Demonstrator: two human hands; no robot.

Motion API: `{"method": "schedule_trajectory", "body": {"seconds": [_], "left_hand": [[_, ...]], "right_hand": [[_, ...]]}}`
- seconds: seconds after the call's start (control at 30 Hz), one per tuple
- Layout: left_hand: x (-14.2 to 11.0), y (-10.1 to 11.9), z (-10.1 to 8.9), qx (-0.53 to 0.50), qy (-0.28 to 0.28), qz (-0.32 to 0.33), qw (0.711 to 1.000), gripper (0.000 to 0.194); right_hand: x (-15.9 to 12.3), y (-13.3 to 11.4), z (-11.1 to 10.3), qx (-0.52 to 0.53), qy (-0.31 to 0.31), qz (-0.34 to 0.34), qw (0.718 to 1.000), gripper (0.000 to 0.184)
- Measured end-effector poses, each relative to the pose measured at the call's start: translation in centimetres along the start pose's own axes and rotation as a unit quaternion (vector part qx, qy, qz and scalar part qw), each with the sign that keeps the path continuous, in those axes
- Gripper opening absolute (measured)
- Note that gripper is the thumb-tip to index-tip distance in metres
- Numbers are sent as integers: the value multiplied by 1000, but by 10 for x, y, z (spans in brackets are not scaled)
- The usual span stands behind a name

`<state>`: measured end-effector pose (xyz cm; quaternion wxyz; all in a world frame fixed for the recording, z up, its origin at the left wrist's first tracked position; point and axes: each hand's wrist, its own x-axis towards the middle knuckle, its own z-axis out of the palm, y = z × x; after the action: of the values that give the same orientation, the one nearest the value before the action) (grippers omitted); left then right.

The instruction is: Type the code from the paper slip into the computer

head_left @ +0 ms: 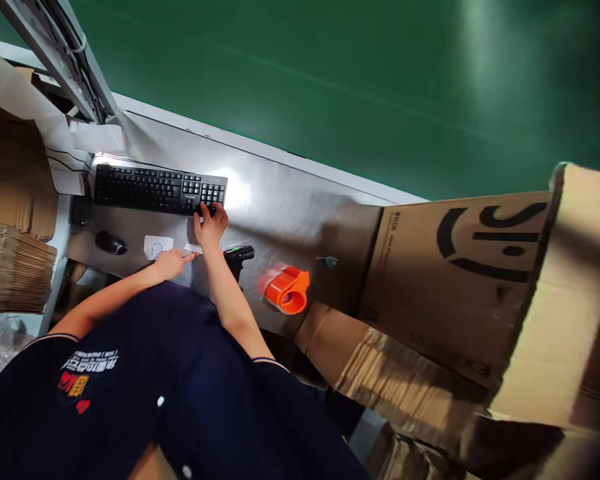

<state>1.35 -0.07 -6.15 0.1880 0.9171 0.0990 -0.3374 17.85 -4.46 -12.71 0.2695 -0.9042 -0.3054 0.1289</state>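
The fingers of my right hand (212,227) are spread over the number pad at the right end of a black keyboard (150,189). My left hand (171,265) lies low near the bench's front edge, one finger stretched out toward the right. Its fingertip is at a small white label (193,248); whether it presses on the label I cannot tell. Just behind that hand is a white paper slip (158,247) with a mark on it. A black handheld scanner (240,255) stands right of my right forearm, partly hidden by it.
A black mouse (111,243) sits left on the metal bench (280,200). An orange tape dispenser (286,289) and a small pale-green object (329,261) are to the right. A large carton (430,280) borders that side. Flattened cardboard stacks (15,267) stand at left, others at lower right.
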Motion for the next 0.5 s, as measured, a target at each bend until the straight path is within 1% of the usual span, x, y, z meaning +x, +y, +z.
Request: {"method": "schedule_trajectory", "body": {"seconds": [0.1, 0.17, 0.27, 0.37, 0.43, 0.5], "left_hand": [[-1, 0, -1, 4, 2, -2, 1000, 65], [-1, 0, -2, 4, 3, -3, 1000, 65], [-1, 0, -3, 2, 1, -2, 1000, 65], [-1, 0, -4, -5, 1, 0, 1000, 65], [-2, 0, -6, -6, -1, 2, 1000, 66], [-3, 0, -8, -3, -4, 4, 1000, 67]], "right_hand": [[7, -8, -6, -19, -12, 13, 1000, 42], [8, -10, -10, -26, -20, 10, 999, 43], [6, -11, -13, -22, -36, 1, 999, 49], [3, -12, -14, -18, -35, 4, 999, 54], [3, -13, -15, -27, -37, 3, 999, 53], [3, -15, -15, -42, -46, 4, 998, 48]]}}
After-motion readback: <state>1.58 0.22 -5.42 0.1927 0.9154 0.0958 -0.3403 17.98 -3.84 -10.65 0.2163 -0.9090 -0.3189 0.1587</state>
